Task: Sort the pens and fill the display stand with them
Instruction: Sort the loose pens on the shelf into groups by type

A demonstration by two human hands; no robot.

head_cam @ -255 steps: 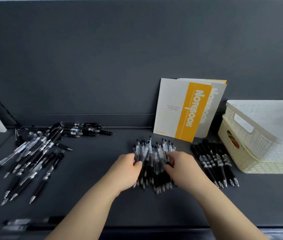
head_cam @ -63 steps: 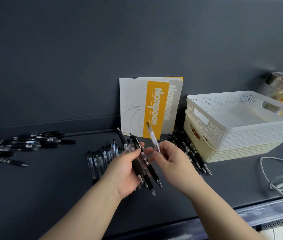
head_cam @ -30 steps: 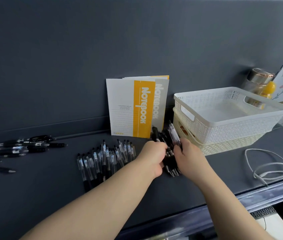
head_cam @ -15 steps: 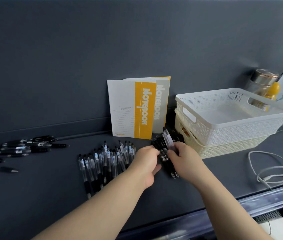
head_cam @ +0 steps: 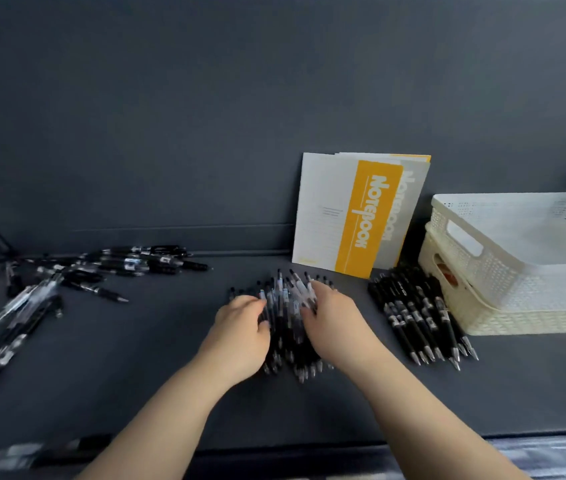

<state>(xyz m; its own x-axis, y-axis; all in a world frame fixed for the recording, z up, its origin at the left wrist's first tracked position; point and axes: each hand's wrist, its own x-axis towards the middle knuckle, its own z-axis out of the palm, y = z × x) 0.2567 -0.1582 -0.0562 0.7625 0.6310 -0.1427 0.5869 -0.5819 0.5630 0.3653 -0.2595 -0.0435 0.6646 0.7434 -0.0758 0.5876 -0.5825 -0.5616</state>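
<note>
Hands moved off the black pens (head_cam: 420, 317), now just right of the grip: left hand (head_cam: 240, 327) and right hand (head_cam: 333, 317) curl round the clear-barrel pens (head_cam: 286, 303) bunched between them, so still sorting, no stand filling yet.

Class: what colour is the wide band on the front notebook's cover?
Orange-yellow band, head view.
</note>
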